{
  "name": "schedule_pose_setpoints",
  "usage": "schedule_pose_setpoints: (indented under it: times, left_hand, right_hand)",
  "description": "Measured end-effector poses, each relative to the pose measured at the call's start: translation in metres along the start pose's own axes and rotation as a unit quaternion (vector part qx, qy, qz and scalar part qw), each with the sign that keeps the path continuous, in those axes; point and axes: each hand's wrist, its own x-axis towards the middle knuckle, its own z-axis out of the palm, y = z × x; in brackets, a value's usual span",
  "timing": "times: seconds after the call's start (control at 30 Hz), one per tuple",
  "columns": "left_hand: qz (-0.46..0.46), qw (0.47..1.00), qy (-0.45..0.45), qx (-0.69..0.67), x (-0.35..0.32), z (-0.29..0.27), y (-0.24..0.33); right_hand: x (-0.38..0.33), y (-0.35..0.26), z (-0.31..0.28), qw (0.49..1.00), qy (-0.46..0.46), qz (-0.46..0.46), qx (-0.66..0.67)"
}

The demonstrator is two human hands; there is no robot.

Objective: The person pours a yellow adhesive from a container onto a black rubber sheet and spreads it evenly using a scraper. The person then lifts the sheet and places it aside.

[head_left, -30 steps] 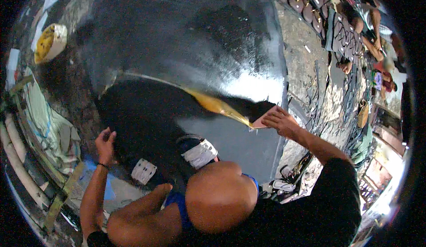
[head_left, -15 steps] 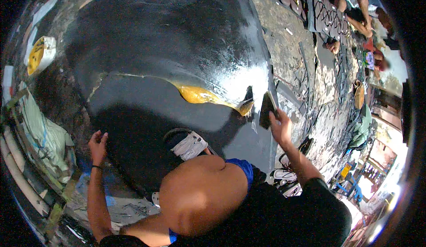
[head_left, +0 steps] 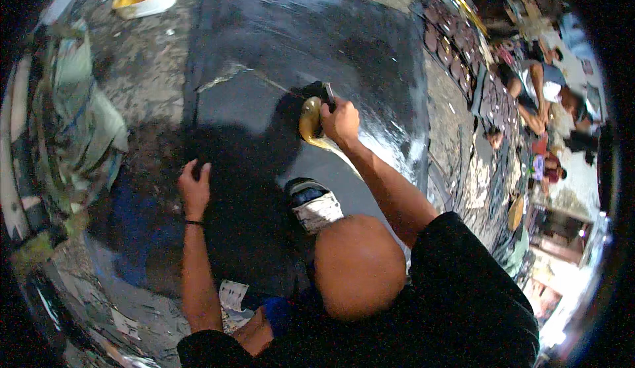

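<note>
Spreading yellow paste on a dark sheet

The left hand [head_left: 193, 189] lies flat, fingers spread, on the dark sheet [head_left: 278, 50] near its left edge; farther out, mid-sheet, the right hand [head_left: 340, 122] grips a scraper [head_left: 329, 94] at the yellow paste [head_left: 309, 123].

We see a black short-sleeved shirt covering the person's shoulders and back, its fabric plain and without visible markings. Both forearms are bare from the sleeves down. A thin dark band circles the wrist just below the left hand [head_left: 194, 189]; the right hand [head_left: 340, 122] wears no band or glove that we can make out. A shoe [head_left: 314, 204], white with a dark collar and blue lining, shows on one foot, and a patch of blue cloth sits near the bent knee.
</note>
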Motion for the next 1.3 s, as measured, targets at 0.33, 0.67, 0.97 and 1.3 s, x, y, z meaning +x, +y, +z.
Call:
schedule_pose_setpoints:
  times: [0.33,0.67,0.97,1.3]
  left_hand:
    - [-0.033,0.995,0.012,-0.092,-0.024,-0.006,0.003]
    - [-0.083,0.99,0.051,-0.098,-0.083,0.005,-0.013]
    - [-0.15,0.982,0.013,-0.115,-0.106,-0.002,-0.035]
    - [-0.104,0.992,-0.066,-0.022,-0.088,-0.029,-0.04]
  right_hand:
    - [0.085,-0.154,0.077,0.935,-0.089,-0.293,-0.178]
    - [-0.03,-0.139,0.096,0.645,-0.244,-0.724,-0.034]
    - [0.11,-0.113,0.084,0.69,-0.299,-0.6,-0.274]
    - [0.009,0.098,-0.088,0.683,-0.337,-0.604,-0.237]
